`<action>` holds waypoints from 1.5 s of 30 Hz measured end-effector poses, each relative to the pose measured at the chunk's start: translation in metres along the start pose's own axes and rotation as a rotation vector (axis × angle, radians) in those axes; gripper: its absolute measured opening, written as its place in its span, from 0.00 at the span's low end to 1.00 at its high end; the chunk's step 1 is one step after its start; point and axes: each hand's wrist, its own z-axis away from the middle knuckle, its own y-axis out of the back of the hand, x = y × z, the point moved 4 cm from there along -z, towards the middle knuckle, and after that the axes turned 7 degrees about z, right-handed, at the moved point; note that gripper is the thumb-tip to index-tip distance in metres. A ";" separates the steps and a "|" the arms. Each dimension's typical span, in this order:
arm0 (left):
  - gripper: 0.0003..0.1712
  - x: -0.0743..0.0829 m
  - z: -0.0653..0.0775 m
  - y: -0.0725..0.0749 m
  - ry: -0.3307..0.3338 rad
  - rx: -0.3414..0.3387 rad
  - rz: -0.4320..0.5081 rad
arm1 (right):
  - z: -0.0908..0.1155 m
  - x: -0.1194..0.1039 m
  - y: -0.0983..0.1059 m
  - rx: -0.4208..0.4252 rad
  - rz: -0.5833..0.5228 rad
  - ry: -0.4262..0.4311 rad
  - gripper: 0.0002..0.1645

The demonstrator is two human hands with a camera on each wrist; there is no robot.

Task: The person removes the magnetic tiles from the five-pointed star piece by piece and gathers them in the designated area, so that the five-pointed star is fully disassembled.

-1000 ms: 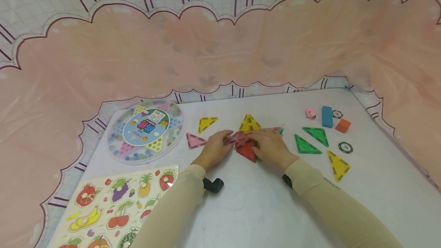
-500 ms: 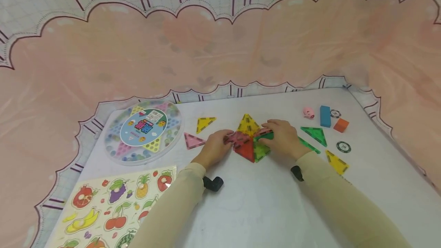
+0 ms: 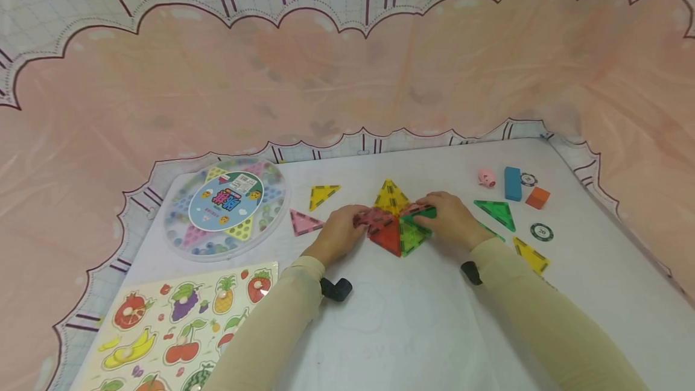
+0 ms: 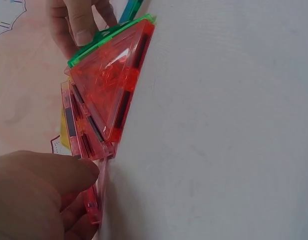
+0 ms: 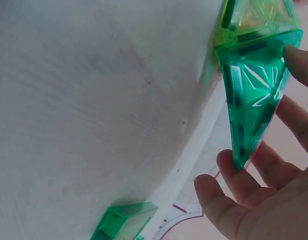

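Note:
A peaked build of see-through triangular magnetic tiles stands mid-table, with a red tile (image 3: 387,239) and a light green tile (image 3: 414,237) in front and a yellow tile (image 3: 391,199) behind. My left hand (image 3: 339,235) pinches the pink tile (image 4: 92,202) on the build's left side between thumb and fingers. On the right, my right hand (image 3: 455,222) holds a dark green tile (image 5: 256,90) by its edges, one edge of it right at the light green tile. Its other fingers spread around the outer point.
Loose triangles lie around: yellow (image 3: 324,195) and pink (image 3: 305,222) at left, green (image 3: 496,213) and yellow (image 3: 532,256) at right. Beyond are a blue block (image 3: 513,183), an orange block (image 3: 537,198), a pink pig (image 3: 486,178) and chips. A round game box (image 3: 179,240) and fruit puzzle (image 3: 209,312) sit left.
My right hand has moved right from over the front of the build to its right side, uncovering the light green and dark green tiles. My left hand stays at the pink tile.

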 end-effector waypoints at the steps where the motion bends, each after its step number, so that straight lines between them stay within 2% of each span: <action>1: 0.22 0.000 0.000 0.000 0.005 -0.002 0.004 | 0.000 0.000 0.000 -0.003 0.003 0.001 0.29; 13: 0.22 -0.003 0.001 0.001 0.012 -0.007 -0.012 | 0.002 -0.001 -0.003 -0.001 0.004 0.028 0.29; 20: 0.22 -0.005 0.004 0.003 -0.029 -0.007 -0.028 | 0.005 -0.003 -0.003 0.000 0.004 0.048 0.28; 30: 0.22 -0.005 0.018 0.005 -0.059 -0.012 -0.068 | 0.015 -0.008 -0.006 0.005 0.030 0.070 0.26; 40: 0.18 -0.007 0.032 0.006 -0.120 0.007 -0.097 | 0.028 -0.015 -0.008 0.003 0.061 0.095 0.28; 45: 0.19 -0.004 0.036 0.005 -0.125 0.005 -0.076 | 0.032 -0.021 -0.008 0.072 0.136 0.129 0.28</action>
